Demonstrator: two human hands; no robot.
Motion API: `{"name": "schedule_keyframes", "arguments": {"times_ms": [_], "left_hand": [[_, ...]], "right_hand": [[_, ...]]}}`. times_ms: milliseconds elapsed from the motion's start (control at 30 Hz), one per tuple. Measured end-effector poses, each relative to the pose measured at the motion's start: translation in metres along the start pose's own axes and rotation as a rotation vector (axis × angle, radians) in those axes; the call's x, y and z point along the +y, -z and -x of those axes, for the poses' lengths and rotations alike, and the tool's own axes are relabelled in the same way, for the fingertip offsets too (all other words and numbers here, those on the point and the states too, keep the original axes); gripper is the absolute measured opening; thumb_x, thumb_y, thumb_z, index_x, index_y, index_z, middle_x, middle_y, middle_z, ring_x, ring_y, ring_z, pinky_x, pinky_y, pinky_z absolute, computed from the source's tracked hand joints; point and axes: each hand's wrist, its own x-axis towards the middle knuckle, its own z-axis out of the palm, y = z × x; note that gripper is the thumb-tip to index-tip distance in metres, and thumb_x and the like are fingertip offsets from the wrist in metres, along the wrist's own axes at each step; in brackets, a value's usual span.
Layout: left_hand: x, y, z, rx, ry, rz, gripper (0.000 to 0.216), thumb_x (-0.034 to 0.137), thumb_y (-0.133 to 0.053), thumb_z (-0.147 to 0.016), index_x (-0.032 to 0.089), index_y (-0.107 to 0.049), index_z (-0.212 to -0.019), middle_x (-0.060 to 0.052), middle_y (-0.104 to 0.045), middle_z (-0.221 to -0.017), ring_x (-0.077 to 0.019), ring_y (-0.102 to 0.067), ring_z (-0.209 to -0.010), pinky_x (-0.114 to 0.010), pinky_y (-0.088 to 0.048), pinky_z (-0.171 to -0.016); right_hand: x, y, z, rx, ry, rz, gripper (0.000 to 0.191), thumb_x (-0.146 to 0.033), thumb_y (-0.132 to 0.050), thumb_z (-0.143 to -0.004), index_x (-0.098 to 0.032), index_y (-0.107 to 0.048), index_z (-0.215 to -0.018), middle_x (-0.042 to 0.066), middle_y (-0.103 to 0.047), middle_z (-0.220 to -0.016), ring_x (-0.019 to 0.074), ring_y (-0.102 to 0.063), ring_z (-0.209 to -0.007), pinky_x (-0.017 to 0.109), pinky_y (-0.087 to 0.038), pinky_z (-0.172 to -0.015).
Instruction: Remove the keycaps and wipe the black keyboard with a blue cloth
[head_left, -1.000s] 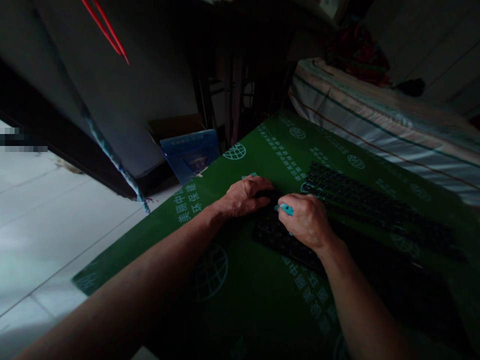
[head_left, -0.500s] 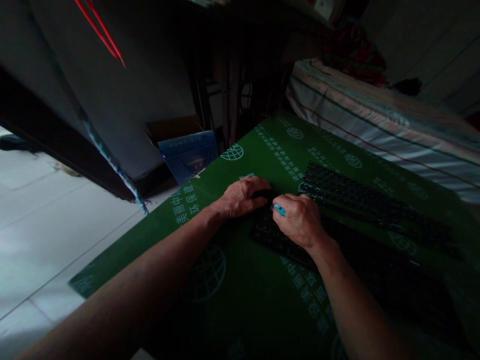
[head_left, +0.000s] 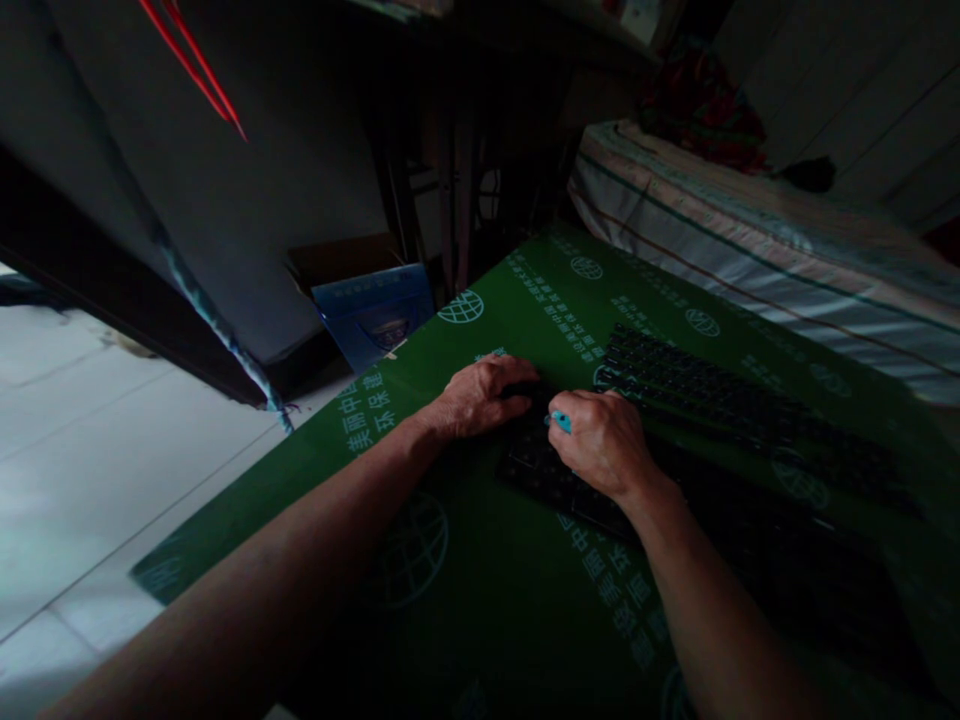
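black panel (head_left: 814, 570): on green board (head_left: 525, 330), work seemingly unfinished. keyboard (head_left: 705, 395): already separate, beyond it. left hand (head_left: 484, 396): bent at panel's end, grip unclear. right hand (head_left: 604, 438): fisted around blue tool (head_left: 561, 421).

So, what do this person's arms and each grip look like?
The left grip and right grip are ungloved human hands with plain, rounded knuckles. The left forearm and right forearm are bare where visible: no sleeves, watch, bracelet or cables. It's too dim to rule out rings.
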Motion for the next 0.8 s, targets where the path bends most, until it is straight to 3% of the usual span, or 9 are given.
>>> {"name": "schedule_keyframes", "arguments": {"times_ms": [800], "left_hand": [[0.0008,0.0025,-0.0007,-0.014,-0.011,-0.009,0.035,0.026,-0.054,-0.083,0.015,-0.064,-0.115,-0.011,-0.063,-0.124,-0.0237,-0.056,-0.115,-0.041,-0.043,-0.103]], "right_hand": [[-0.0011,0.0053,-0.0005,-0.038,-0.019,0.015,0.016,-0.015,-0.051,-0.081,-0.019,-0.065,-0.075,0.004,-0.07,-0.075,0.016,-0.06,-0.069,0.031,-0.031,-0.069]]}}
